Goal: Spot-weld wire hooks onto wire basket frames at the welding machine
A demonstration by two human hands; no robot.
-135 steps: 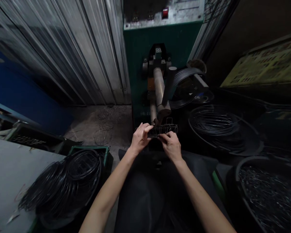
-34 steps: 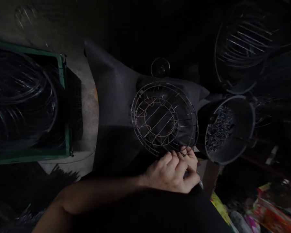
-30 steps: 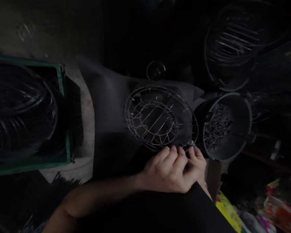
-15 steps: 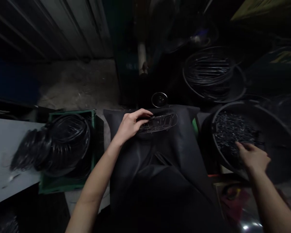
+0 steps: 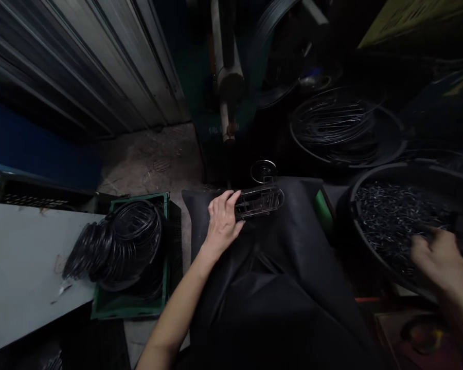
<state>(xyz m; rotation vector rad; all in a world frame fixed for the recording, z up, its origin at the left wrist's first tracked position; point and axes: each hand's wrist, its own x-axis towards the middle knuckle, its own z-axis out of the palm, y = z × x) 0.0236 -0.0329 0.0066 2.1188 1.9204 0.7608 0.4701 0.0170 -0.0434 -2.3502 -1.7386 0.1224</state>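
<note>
Left hand clasping wire basket on lap, right hand blurred over tub, grip unclear

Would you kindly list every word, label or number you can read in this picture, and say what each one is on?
Nothing can be read for certain.
Pale marks on the dark green machine front, under the grey metal roller: too blurred to read.
Dark print on the yellow board at top right: too small and dim.
Yellow strokes on the dark panel at the right edge: cut off and unreadable.
</note>
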